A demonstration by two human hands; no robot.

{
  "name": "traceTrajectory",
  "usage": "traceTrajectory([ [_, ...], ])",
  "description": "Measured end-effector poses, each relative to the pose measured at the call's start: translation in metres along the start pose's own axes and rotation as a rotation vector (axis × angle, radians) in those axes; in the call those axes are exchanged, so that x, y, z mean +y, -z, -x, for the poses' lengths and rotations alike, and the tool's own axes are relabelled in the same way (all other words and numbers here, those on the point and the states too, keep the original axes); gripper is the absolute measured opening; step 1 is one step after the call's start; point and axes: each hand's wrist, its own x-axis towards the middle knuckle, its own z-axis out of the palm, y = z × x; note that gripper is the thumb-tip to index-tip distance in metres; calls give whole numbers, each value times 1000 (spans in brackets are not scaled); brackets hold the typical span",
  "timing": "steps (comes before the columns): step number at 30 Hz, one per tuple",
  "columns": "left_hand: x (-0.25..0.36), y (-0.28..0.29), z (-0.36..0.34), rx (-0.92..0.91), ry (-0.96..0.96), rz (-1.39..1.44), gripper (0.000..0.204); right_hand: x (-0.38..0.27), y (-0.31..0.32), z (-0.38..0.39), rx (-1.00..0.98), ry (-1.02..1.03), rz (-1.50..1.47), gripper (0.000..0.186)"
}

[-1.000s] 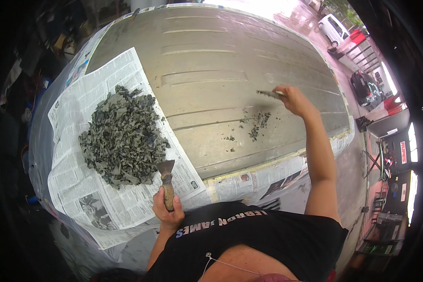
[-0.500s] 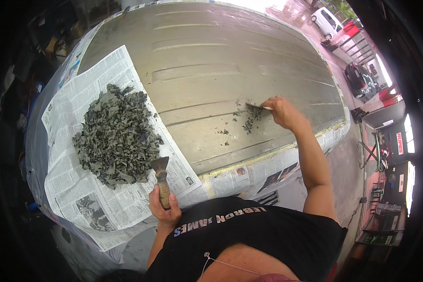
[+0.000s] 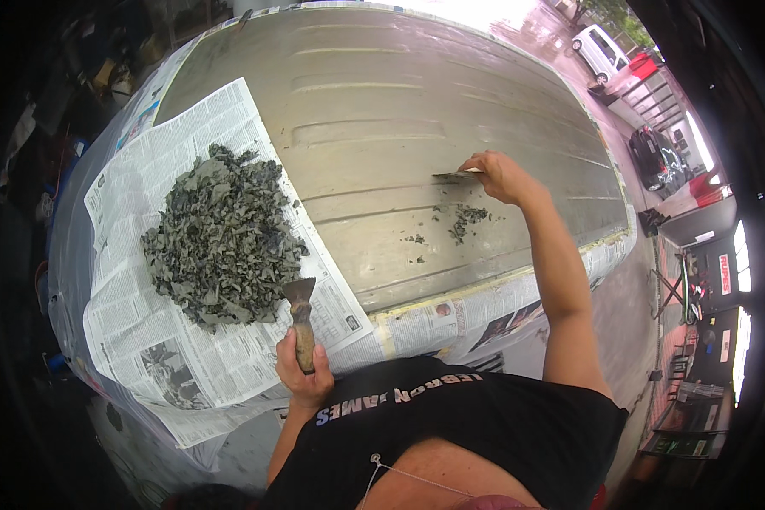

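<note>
- Your left hand [image 3: 308, 380] is closed round the handle of a scraper [image 3: 302, 327]; the fingers wrap its left side and the thumb lies along the right.
- That scraper's handle sits inside your left grip, its butt close to your palm, while the flared blade stands beyond your fingertips, pointing away from you.
- The blade is just beside the lower right edge of a pile of dark flakes [image 3: 225, 242]; whether it touches the paper beneath, you cannot tell from this view.
- Your right hand [image 3: 503, 178] pinches a thin flat tool [image 3: 452, 176] at its right end, fingers narrowed on it; the exact placing of the thumb is hard to make out.
- The flat tool juts out to the left of your right fingertips, seen nearly edge-on, over the ribbed panel [image 3: 365, 166]. Contact with the surface cannot be told.
- A scatter of loose flakes [image 3: 467, 223] lies on the panel, nearer to you than the flat tool and near your right fingers, but apart from them.
- The pile rests on a spread newspaper [image 3: 330, 297] covering the panel's left side, well apart from your right hand and nearer to your left.
</note>
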Motion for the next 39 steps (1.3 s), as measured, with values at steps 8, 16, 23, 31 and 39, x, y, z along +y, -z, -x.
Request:
traceTrajectory([
  [8, -3, 0, 4, 7, -17, -1, 50, 2, 15, 37, -138, -59, -48, 28],
  [16, -2, 1, -1, -43, -28, 1, 50, 17, 14, 40, 98, -94, -34, 32],
  [23, 0, 0, -2, -16, -33, -8, 50, 5, -2, 54, -27, -76, 15, 33],
  [31, 4, 1, -5, -40, -24, -6, 49, 27, 19, 112, 323, -436, -481, 38],
  [39, 1, -2, 1, -18, -2, -27, 49, 115, -50, 124, 463, -529, -703, 44],
])
